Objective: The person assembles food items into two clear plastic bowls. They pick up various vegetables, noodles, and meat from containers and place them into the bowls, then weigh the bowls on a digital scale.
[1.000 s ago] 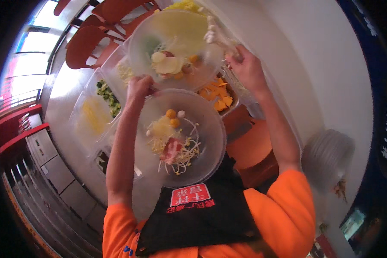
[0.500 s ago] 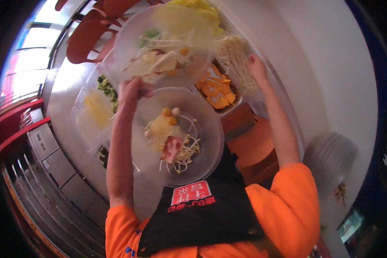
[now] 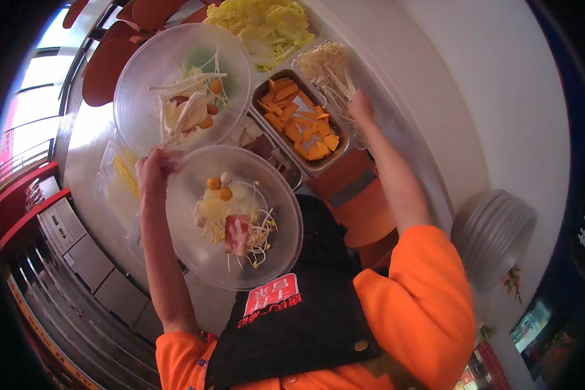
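My left hand is closed at the rims where two clear plastic bowls meet, and seems to grip both; its fingertips are partly hidden. In the far bowl lie enoki mushrooms, orange balls and pale pieces. The near bowl, close to my apron, holds bean sprouts, a pink meat slice, orange and white balls and something pale yellow. At the right my right hand reaches into a container of enoki mushrooms, its fingers closed on pale strands.
A metal pan of orange slices stands beside the enoki, with yellow-green leaves beyond. Pale cubes show beside the near bowl. Farther right is a stack of clear bowls. Chairs stand at far left.
Both bowls have come left and nearer with my left hand, uncovering the orange slices and pale cubes. My right hand stays at the enoki. The view has shifted too.
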### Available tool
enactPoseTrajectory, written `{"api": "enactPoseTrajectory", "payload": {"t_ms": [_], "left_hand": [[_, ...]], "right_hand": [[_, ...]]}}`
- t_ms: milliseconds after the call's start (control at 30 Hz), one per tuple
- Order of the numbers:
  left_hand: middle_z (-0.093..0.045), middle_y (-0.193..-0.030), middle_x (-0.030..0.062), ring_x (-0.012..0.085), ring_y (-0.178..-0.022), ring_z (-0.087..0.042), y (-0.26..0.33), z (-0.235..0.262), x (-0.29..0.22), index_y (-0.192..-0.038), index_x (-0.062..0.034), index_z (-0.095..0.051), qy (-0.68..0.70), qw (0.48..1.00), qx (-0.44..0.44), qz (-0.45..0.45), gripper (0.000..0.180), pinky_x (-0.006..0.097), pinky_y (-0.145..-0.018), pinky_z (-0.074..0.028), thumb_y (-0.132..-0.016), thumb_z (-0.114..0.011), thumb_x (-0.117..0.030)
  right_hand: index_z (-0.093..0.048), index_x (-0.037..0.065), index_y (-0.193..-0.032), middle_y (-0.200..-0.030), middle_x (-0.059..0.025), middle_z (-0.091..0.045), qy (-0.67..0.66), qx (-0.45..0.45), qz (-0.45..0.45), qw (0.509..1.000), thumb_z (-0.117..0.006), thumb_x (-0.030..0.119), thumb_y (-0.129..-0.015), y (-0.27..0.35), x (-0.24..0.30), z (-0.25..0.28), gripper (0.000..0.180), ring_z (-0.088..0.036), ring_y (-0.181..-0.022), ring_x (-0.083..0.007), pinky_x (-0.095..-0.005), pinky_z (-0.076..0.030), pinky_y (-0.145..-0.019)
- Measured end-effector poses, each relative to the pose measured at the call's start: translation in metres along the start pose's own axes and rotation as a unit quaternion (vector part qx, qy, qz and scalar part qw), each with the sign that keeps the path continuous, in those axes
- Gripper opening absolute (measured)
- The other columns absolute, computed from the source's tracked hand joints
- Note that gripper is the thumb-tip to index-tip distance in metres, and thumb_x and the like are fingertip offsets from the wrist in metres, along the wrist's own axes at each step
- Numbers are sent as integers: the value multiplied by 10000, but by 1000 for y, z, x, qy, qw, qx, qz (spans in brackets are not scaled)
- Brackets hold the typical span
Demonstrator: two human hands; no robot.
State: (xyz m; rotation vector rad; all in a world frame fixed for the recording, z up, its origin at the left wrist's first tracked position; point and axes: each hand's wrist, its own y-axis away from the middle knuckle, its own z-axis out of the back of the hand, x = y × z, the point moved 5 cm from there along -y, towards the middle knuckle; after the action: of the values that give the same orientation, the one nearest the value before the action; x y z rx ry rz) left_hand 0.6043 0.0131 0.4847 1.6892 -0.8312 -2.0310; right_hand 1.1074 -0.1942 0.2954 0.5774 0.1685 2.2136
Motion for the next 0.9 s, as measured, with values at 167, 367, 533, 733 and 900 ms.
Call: {"api": "enactPoseTrajectory", "payload": {"t_ms": [167,367,533,733,900], "left_hand": [[-662,-827,234,212,-555,-604,0,-5,-5,-961,113,-556,5,1000,20,-11,284,288,-508,-501,-854,-524,-148],[-668,-828,214,214,-573,-615,4,-21,-18,-896,103,-582,-7,999,39,-2,278,280,-542,-506,-842,-529,-165],[-669,-824,212,216,-584,-621,2,-27,-24,-832,98,-598,-51,998,47,-15,270,287,-575,-512,-818,-520,-160],[-657,-775,198,219,-588,-626,-8,-27,-21,-778,87,-586,-101,985,103,-91,234,294,-588,-513,-780,-512,-135],[-647,-750,188,226,-584,-633,-7,-39,-16,-747,80,-575,-97,992,70,-38,220,287,-577,-513,-779,-506,-126]], "right_hand": [[-490,38,-1165,-1075,-222,-608,-101,-8,16,995,-603,182,-785,8,-5,29,422,-571,-1009,-404,-466,-455,-841],[-511,-3,-1074,-976,-198,-634,-143,-76,52,985,-645,164,-783,34,42,96,360,-603,-936,-374,-426,-457,-793],[-526,-23,-1070,-977,-200,-637,-239,-97,125,958,-629,203,-837,67,88,165,340,-626,-910,-301,-380,-476,-788],[-543,10,-1052,-897,-47,-633,-430,21,148,890,-648,148,-848,172,210,260,268,-593,-807,-117,-283,-479,-742],[-511,44,-1178,-1071,-56,-596,-580,220,136,772,-653,162,-857,279,259,226,370,-570,-948,-139,-296,-472,-798]]}}
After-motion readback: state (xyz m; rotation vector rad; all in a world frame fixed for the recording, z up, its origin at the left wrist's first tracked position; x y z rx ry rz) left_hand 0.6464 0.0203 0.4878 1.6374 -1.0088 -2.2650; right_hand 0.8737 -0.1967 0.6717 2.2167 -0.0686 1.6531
